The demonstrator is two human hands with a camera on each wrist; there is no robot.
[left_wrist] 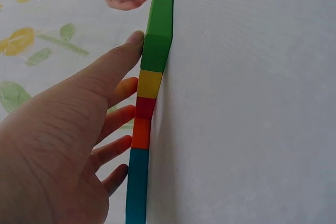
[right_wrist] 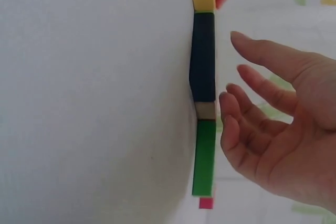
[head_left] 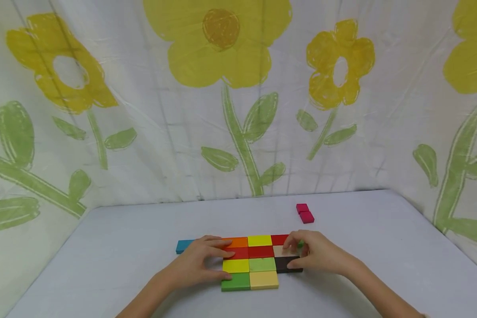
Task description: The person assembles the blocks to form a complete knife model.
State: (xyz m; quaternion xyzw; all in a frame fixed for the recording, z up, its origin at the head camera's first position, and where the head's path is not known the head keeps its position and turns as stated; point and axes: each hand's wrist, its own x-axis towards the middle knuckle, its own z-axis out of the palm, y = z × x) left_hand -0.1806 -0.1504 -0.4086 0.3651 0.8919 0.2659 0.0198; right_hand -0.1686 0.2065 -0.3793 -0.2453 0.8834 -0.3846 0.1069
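Observation:
Flat coloured blocks lie side by side in rows on the table. My left hand [head_left: 200,260] is spread over their left side, its fingertips on or close to the orange block [head_left: 238,241], a red block [head_left: 242,252] and the front green block [head_left: 238,282]. A blue block [head_left: 184,246] shows behind that hand. At the right end, my right hand [head_left: 319,252] hovers over the black block [head_left: 282,265] and beige block [head_left: 279,251] with loosely bent fingers. The right wrist view shows nothing held there. Another green block [right_wrist: 205,156] is mostly hidden by this hand in the head view.
Two pink blocks [head_left: 305,213] lie apart from the rows, farther back on the right. Behind the white table [head_left: 135,234] hangs a curtain [head_left: 151,150] printed with yellow flowers.

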